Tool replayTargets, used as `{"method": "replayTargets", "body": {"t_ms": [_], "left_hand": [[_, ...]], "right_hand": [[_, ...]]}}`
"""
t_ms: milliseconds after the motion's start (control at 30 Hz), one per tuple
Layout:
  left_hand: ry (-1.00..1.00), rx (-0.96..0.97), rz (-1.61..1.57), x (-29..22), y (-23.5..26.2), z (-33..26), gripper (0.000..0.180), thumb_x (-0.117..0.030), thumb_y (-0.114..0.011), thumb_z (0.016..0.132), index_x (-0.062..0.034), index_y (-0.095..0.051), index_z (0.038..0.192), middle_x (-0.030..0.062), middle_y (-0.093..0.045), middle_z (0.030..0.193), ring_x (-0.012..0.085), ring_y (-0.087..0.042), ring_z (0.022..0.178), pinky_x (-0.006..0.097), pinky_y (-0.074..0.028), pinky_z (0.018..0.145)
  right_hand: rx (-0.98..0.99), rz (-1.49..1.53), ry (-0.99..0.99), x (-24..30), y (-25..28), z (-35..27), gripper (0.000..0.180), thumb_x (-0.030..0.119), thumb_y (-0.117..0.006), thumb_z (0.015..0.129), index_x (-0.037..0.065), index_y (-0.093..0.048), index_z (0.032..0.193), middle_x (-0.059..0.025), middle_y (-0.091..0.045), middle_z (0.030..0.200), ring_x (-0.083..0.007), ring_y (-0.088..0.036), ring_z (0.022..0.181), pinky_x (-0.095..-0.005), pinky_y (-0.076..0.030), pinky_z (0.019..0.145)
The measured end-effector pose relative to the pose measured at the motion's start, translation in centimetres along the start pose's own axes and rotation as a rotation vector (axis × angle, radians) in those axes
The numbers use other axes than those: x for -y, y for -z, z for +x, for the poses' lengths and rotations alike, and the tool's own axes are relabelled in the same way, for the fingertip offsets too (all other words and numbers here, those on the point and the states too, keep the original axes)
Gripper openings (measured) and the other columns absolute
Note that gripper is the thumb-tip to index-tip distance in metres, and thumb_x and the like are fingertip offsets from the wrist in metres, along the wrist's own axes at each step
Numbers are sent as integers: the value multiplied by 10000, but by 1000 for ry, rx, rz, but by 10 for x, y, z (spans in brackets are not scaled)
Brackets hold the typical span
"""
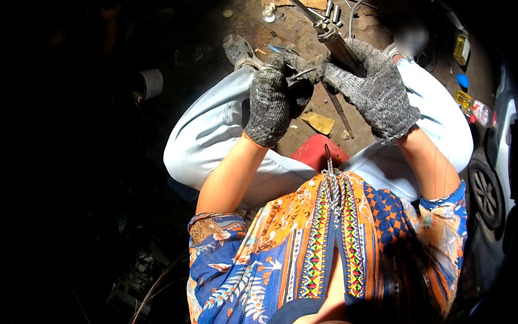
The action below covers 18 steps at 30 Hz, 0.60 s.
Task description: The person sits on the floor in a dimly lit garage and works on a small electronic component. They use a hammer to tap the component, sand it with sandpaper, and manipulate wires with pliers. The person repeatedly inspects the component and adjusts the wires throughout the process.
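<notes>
Both my hands wear grey knitted gloves. My right hand [372, 89] is wrapped round a dark metal tube [343, 53], which slants up and away with a collar and a thinner shaft at its far end. My left hand [270, 100] is closed beside it, its fingertips turned toward the right hand. Between the two hands shows a thin grey metal rod [304, 72]; whether the left fingers grip it is hidden by the glove and shadow. A thin dark bar [340, 112] lies on the floor below the hands.
A yellowish scrap [318, 122] lies on the dirty floor, and a red object [318, 151] sits between my knees. Sockets [333, 12] lie at the far side. Bottles [461, 49], a blue cap [462, 81] and a black wheel [486, 189] are at right. A white cylinder [151, 83] stands in shadow at left.
</notes>
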<state>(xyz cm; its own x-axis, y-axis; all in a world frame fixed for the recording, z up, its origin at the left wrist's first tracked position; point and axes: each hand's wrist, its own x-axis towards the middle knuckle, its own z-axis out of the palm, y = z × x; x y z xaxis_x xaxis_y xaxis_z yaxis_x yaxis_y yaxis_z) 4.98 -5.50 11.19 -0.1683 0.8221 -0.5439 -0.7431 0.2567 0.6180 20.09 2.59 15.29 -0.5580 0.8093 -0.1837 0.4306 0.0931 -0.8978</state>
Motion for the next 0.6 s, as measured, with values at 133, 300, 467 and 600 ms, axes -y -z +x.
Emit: {"method": "replayTargets", "body": {"t_ms": [133,300,467,600], "left_hand": [[-384,71,803,3,11,5,90,-78,-606,744,-53,-563,819,81,-572,638,204,-567,569,307,-443,516],[-533,155,963,5,15,6,155,-57,-663,692,-47,-560,807,88,-569,620,207,-563,557,314,-438,508],[-99,95,311,0,6,2,50,-46,-586,780,-50,-578,829,41,-571,626,118,-549,561,251,-428,487],[-611,156,1033,-1,1,-3,113,-4,-494,838,-38,-580,903,41,-581,675,106,-544,576,232,-429,489]], "right_hand": [[-7,-32,7,-2,-1,0,308,257,-679,765,22,-628,957,-143,-651,838,-215,-643,771,-324,-489,702],[32,30,6,3,3,0,309,257,-671,772,27,-627,974,-132,-649,888,-215,-633,824,-313,-478,742],[41,157,20,2,1,0,322,235,-656,790,39,-604,1040,-77,-645,877,-160,-605,789,-269,-462,710],[-3,88,-2,-2,2,0,281,157,-616,826,58,-590,1087,-5,-630,785,-38,-556,675,-180,-426,544]]}}
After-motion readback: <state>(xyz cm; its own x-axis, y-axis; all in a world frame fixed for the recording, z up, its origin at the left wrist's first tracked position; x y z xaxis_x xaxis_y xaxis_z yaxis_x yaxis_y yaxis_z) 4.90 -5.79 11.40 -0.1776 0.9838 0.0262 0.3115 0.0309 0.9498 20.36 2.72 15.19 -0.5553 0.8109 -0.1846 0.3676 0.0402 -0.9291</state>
